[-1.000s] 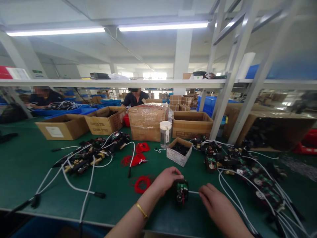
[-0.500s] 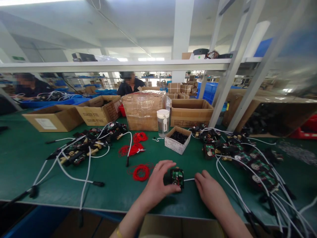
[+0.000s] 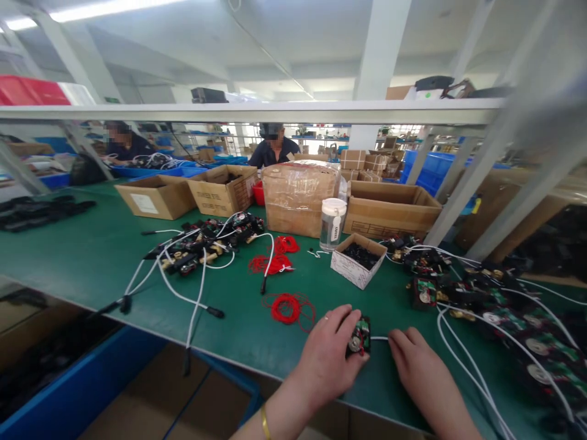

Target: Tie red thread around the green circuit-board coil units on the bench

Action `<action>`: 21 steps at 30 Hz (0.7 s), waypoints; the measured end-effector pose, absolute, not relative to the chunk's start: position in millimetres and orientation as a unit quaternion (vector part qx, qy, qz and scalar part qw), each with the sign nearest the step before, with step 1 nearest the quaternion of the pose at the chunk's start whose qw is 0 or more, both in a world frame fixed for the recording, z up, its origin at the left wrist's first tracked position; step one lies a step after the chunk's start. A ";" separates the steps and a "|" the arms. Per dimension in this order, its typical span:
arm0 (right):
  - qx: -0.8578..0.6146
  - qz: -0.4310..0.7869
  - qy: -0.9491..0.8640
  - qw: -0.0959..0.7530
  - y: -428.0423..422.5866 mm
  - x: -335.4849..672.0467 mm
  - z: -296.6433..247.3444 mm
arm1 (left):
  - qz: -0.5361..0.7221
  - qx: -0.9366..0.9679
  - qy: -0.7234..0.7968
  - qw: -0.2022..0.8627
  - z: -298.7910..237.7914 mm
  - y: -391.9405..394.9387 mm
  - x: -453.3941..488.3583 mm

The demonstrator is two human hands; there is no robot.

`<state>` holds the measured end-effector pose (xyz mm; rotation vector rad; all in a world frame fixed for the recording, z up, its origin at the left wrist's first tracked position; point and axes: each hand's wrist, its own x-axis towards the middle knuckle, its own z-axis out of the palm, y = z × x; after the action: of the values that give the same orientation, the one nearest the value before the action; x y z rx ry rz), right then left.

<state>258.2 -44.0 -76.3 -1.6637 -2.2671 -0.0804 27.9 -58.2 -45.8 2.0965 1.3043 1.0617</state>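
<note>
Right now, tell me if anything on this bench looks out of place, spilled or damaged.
One white cable from the left pile of units droops over the table front edge, its end dangling. Nearby, red thread loops lie loose. Nothing looks spilled or broken; the left hand grips a small unit.

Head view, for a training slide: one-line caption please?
Left hand grips a small black module on the green table; right hand at its white wire.
</note>
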 end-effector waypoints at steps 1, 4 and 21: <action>-0.579 -0.032 -0.796 0.173 -43.3 259.0 -78.6 | 0.389 0.759 0.472 0.225 -44.6 -59.7 29.3; -0.562 -0.043 -0.801 0.204 -41.3 261.4 -83.6 | 0.400 0.750 0.481 0.214 -42.6 -63.3 34.9; -0.519 -0.100 -0.798 0.290 -43.5 273.5 -88.3 | 0.263 0.724 0.634 0.060 -4.9 -30.9 -26.8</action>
<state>273.5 -43.5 -88.3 -1.3862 -2.1283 -0.2680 -26.8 -30.9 -4.9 2.1928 1.9198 0.7965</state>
